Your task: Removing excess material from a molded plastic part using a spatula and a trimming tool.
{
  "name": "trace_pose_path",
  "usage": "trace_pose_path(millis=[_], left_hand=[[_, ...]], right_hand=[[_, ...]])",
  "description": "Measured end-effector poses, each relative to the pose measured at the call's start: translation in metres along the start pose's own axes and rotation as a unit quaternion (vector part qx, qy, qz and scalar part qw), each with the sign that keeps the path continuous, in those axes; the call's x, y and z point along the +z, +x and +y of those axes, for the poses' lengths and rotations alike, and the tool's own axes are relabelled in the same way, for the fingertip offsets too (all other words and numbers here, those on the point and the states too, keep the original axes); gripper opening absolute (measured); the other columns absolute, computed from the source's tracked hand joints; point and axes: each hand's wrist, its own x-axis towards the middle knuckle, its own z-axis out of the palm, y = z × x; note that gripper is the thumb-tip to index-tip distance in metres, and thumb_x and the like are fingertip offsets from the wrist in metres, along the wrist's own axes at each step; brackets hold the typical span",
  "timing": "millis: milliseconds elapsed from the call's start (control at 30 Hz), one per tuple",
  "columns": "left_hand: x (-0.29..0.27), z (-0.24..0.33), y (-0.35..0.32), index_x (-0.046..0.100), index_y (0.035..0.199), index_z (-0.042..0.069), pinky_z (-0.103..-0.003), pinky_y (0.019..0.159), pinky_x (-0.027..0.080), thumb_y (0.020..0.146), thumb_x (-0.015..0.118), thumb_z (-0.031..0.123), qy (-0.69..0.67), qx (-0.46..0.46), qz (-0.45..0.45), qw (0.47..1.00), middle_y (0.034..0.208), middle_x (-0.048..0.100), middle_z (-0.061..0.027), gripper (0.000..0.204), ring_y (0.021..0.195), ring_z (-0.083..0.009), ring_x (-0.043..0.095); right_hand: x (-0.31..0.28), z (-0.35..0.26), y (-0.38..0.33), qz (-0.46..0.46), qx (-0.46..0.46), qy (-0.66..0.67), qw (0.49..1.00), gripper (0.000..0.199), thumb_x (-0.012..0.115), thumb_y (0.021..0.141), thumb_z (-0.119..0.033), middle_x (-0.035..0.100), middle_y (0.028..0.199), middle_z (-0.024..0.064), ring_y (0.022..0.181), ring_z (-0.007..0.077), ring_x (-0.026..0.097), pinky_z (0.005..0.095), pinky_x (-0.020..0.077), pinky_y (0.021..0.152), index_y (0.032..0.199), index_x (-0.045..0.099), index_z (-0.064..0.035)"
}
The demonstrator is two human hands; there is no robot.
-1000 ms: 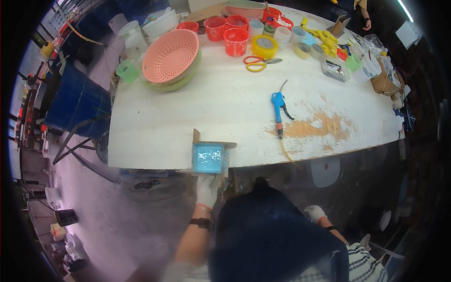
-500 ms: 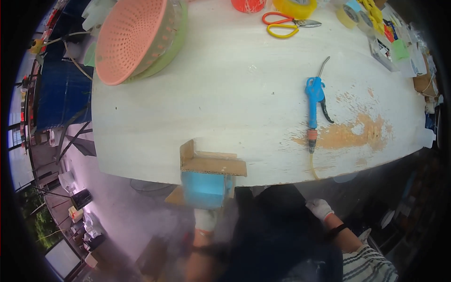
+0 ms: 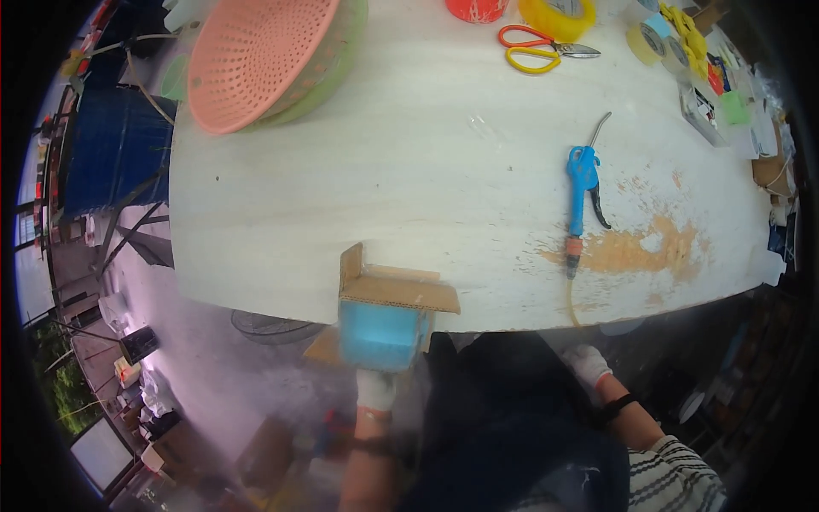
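My gloved left hand (image 3: 375,391) is at the lower side of a small cardboard box (image 3: 401,293) with its flaps spread, holding it at the table's front edge. The box has a smooth light-blue face (image 3: 380,334) towards me. The left fingertips are hidden behind the box. Lower right, my gloved right hand (image 3: 587,365) rests on the dark clothing over my leg, its fingers loosely laid out and holding nothing visible. Beyond it on the table lies a blue air blow gun (image 3: 580,192) with a black lever, a bent metal nozzle and a thin hose.
A pink perforated basket (image 3: 256,60) leans in a green one (image 3: 328,85) at the far left. Scissors (image 3: 536,53), a yellow tape roll (image 3: 563,17) and a red container (image 3: 478,7) stand at the back. Several tape rolls and small goods crowd the far right of the white table (image 3: 281,188).
The view has shifted slightly, so the table's things sit further right in it. My left hand still keeps the box at the edge; my right hand stays on my leg.
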Motion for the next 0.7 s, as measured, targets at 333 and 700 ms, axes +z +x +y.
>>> trace_pose_path(millis=[333, 700], left_hand=[[0.053, 0.011, -0.006, 0.057, 0.122, 0.002, -0.039, 0.09, 0.054, 0.091, 0.052, -0.005, 0.026, 0.05, -0.148, 0.987, 0.112, 0.064, -0.0081, 0.032, 0.106, -0.0234, 0.062], [0.075, 0.02, -0.012, 0.054, 0.127, 0.001, -0.037, 0.093, 0.052, 0.089, 0.058, -0.001, 0.015, 0.028, -0.17, 0.985, 0.117, 0.062, -0.0105, 0.038, 0.108, -0.0222, 0.062]], right_hand=[[0.013, 0.046, 0.015, 0.028, -0.073, -0.008, 0.997, 0.039, 0.062, 0.094, -0.028, 0.071, 0.107, 0.0144, 0.077, 0.0192, 0.068, 0.0305, 0.0541, 0.07, 0.121, 0.066, -0.0002], [0.008, 0.106, -0.02, 0.077, -0.149, -0.108, 0.98, 0.035, 0.064, 0.092, -0.02, 0.073, 0.096, 0.0138, 0.081, 0.0183, 0.07, 0.0319, 0.054, 0.071, 0.115, 0.067, 0.0054]])
